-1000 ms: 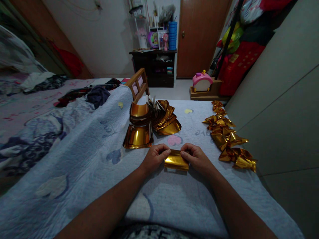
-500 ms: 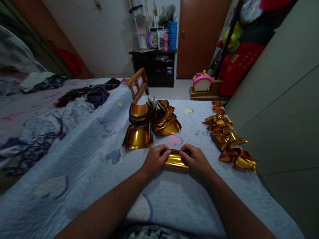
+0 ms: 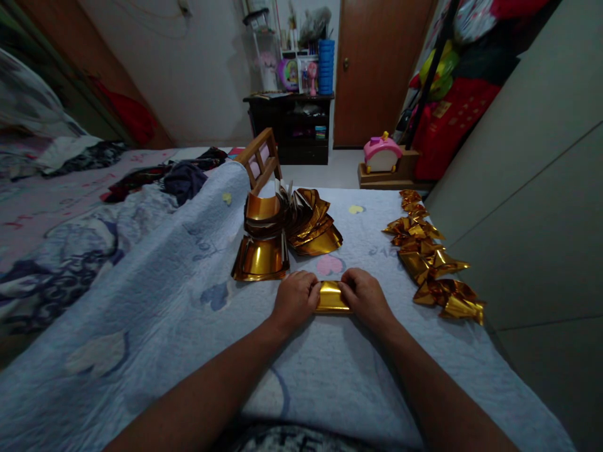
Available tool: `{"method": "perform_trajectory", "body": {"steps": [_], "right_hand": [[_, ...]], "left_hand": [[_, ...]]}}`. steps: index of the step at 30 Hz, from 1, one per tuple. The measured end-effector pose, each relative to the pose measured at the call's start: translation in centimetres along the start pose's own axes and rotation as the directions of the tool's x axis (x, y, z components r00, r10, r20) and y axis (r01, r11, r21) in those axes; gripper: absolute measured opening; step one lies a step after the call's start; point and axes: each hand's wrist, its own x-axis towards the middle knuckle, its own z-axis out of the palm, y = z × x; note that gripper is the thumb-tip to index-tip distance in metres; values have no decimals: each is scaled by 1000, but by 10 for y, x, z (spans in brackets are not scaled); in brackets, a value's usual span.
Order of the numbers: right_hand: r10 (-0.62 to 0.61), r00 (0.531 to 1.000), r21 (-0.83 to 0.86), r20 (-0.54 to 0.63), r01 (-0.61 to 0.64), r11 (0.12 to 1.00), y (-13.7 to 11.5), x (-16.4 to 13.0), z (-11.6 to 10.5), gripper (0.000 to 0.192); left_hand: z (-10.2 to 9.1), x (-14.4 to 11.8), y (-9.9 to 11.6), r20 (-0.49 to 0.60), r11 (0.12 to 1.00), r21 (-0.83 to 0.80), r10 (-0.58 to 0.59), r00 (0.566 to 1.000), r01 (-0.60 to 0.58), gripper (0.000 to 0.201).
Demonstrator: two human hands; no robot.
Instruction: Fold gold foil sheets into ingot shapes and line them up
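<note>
A shiny gold foil sheet (image 3: 333, 297), rolled or folded into a narrow band, lies across the front of me just over the bedspread. My left hand (image 3: 298, 296) is closed on its left end, thumb on the near face. On the right end, my right hand (image 3: 366, 295) grips it the same way; the fingers behind the foil are hidden. Beyond my left hand stand stacks of curved gold foil sheets (image 3: 261, 256), with more fanned sheets (image 3: 316, 232) beside them. Folded gold foil pieces (image 3: 450, 300) form a row along the right edge.
The pale blue quilted bedspread (image 3: 211, 376) has heart patterns. A wooden rail (image 3: 259, 160) rises behind the foil stacks. Rumpled clothes (image 3: 183, 182) lie on the left. Past the far edge are a dark cabinet (image 3: 289, 125) and a pink toy (image 3: 382, 154). A pale panel (image 3: 532, 207) borders the right side.
The foil's top edge has been turned over, so the band looks flatter and narrower. Both hands have shifted slightly, with their thumbs lower on the foil. The stacks and folded pieces have not moved.
</note>
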Motion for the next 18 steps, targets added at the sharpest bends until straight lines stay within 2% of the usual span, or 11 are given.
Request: {"method": "perform_trajectory", "body": {"steps": [9, 14, 18], "right_hand": [[-11, 1000, -143, 5, 12, 990, 5, 3, 5, 11], [-6, 1000, -215, 28, 11, 976, 2, 3, 5, 11], [3, 999, -241, 45, 8, 970, 1, 4, 5, 10]], "left_hand": [[0, 0, 5, 6, 982, 189, 2, 1000, -3, 18], [2, -1, 6, -2, 983, 182, 7, 1000, -6, 9], [3, 0, 4, -75, 986, 144, 92, 993, -80, 11]]}}
